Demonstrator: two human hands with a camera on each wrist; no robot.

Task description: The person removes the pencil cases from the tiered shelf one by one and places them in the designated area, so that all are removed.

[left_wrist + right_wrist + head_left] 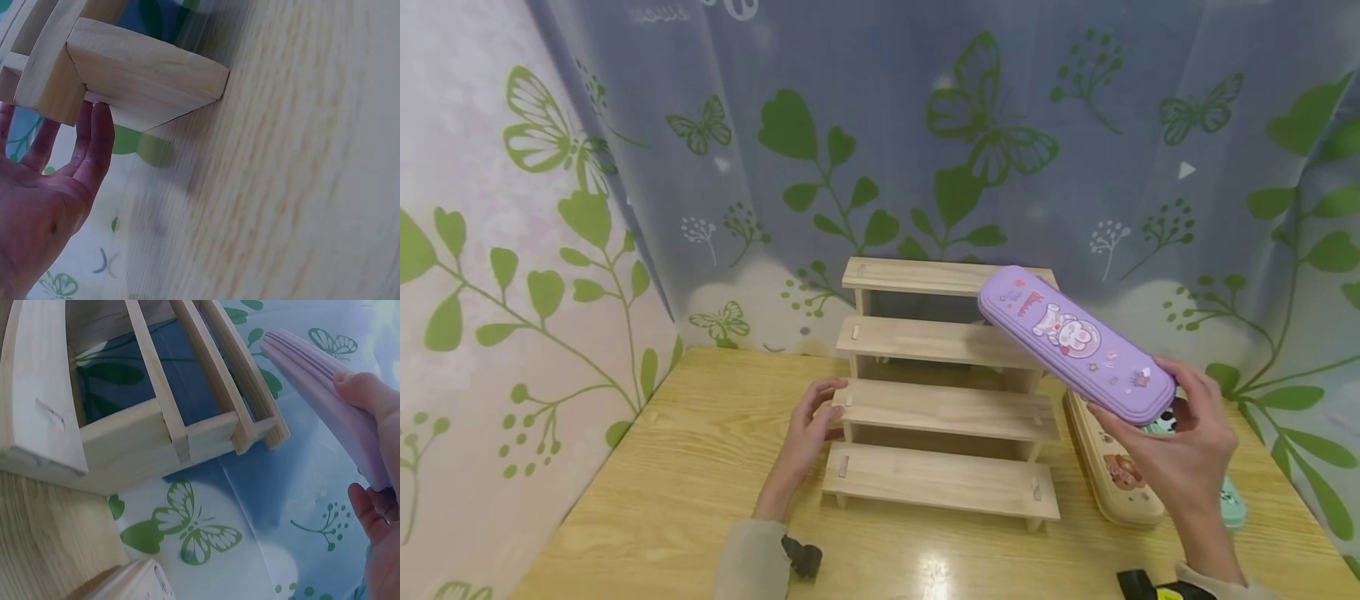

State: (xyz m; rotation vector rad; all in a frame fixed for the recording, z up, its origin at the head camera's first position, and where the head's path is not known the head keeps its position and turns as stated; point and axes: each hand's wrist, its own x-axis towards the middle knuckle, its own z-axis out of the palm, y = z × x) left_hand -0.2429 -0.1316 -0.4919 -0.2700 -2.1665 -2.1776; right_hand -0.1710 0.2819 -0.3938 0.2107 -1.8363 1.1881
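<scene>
My right hand (1187, 437) grips one end of a purple pencil case (1075, 346) with a cartoon rabbit on its lid. It is held up tilted, overlapping the right end of the shelf's upper steps in the head view. In the right wrist view, the thumb (362, 387) lies on the pencil case (331, 400), fingers on the opposite side. A four-step wooden display shelf (943, 408) stands on the table. At its left side, my left hand (808, 425) touches the end of a middle step with fairly straight fingers; the left wrist view shows the fingertips (101, 115) against the wood.
A cream pencil case (1112, 467) with a bear picture lies right of the shelf. Beside it, partly hidden by my right hand, is a mint-green case (1232, 504). A curtain (880, 167) with leaves and butterflies hangs behind the wooden table (700, 450).
</scene>
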